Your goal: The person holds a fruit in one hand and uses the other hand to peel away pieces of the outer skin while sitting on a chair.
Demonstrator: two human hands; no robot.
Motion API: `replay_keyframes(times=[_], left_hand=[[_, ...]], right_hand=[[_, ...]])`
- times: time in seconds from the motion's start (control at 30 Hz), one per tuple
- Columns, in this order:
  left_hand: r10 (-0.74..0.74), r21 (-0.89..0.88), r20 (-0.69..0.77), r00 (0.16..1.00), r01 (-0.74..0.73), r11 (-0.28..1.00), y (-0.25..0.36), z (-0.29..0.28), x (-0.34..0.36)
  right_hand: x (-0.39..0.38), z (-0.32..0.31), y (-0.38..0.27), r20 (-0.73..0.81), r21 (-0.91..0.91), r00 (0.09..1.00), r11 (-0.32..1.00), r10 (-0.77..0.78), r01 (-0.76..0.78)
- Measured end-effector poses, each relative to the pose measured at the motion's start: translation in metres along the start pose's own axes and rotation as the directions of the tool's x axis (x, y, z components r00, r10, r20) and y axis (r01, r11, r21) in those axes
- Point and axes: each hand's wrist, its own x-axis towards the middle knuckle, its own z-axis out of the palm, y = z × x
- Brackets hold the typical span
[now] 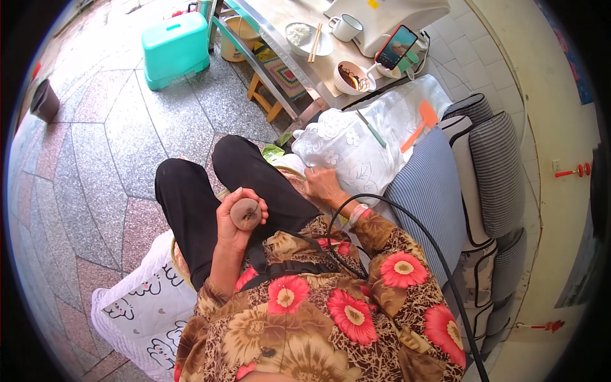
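My left hand (232, 219) is closed round a round brownish-grey thing (245, 214) with a dark mark in its middle, held up above my lap; it looks like a root vegetable or fruit, but its kind is unclear. Beside my right thigh, my right hand (323, 184) has its fingers curled at the edge of a white lace cloth (337, 143); whatever they hold is hidden. Just past that hand, a green leaf (273, 153) shows by my knee. On the cloth lie a knife with a green handle (374, 132) and an orange spatula (421, 122).
A table (324, 79) ahead bears a bowl of rice (298, 32), chopsticks (314, 43), a bowl of dark sauce (352, 77), a mug (346, 27) and a propped phone (396, 46). A turquoise stool (175, 48) stands far left. Striped cushions (426, 197) line my right, and a black cable (439, 254) crosses my right arm.
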Motion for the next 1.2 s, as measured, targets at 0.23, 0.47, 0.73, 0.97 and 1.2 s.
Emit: replay_keyframes(times=[0.23,0.47,0.73,0.97,1.2], left_hand=[[0.048,0.001,-0.029,0.998,-0.048,0.999,0.001,-0.006,0.002],[0.061,0.064,-0.027,0.998,-0.06,0.996,0.002,-0.016,0.004],[0.092,-0.183,0.024,0.996,-0.086,0.979,0.003,-0.008,0.002],[0.11,-0.056,0.179,0.978,-0.102,0.993,0.006,0.003,-0.002],[0.024,0.013,0.228,0.973,-0.027,1.0,0.01,0.017,0.005]], right_hand=[[-0.028,-0.015,-0.005,-0.082,-0.107,0.984,0.983,-0.159,0.15],[-0.024,-0.035,-0.013,-0.118,0.179,0.99,0.979,-0.073,0.094],[-0.031,-0.004,-0.015,-0.136,0.735,0.976,0.643,-0.168,0.213],[-0.03,-0.022,-0.002,0.063,0.743,0.972,0.66,-0.228,0.106],[0.023,-0.097,-0.007,-0.047,0.709,0.992,0.695,-0.118,0.116]])
